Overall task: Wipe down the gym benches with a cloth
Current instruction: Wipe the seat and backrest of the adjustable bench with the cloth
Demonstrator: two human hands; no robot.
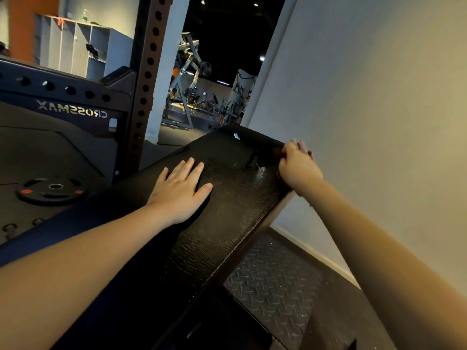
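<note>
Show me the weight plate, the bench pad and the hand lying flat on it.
weight plate [50,196]: head view, black face below its centre hole.
bench pad [227,210]: head view, bare textured top.
left hand [180,188]: head view, its back.

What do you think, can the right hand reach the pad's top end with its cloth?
Probably yes: the right hand holds the cloth at the right edge of the bench pad just below that end, bare pad between; the left hand lies flat lower down.

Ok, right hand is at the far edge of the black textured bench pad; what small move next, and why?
Probably sweep the right hand and its dark reddish cloth along the black textured bench pad toward the camera: wet sheen shows only near that hand; the nearer pad looks dry.
</note>
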